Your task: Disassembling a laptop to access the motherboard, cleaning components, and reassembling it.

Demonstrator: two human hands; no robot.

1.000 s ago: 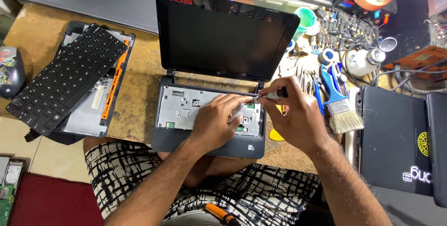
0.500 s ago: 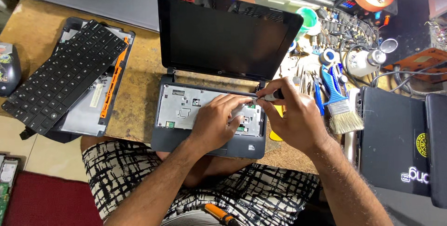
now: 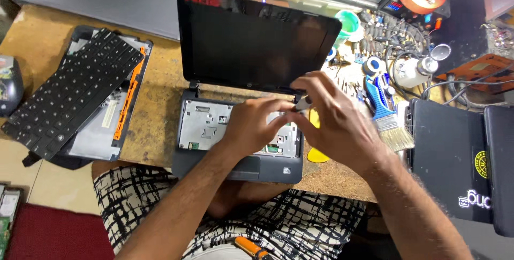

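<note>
**Small laptop, keyboard bay open**

Small black laptop [image 3: 235, 131] sits at the table edge, lid up, metal tray exposed. Left hand [image 3: 254, 126] rests flat, fingers loose, on the tray. Right hand [image 3: 334, 118] is pinched on a screwdriver [image 3: 302, 103] near the right hinge. Tray judged thin and fragile; best held by the base edges. Tip and screw are hidden.

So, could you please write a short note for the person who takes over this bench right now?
Left hand: rests on the open small laptop, over its bare metal tray.
Right hand: pinches a small silver tool at the right hinge corner.
Done: the laptop's keyboard is out; the tray is exposed.
A removed keyboard lies on another opened base at left. A yellow pick and a blue brush are at right.
Left: the base is not yet opened further.
</note>
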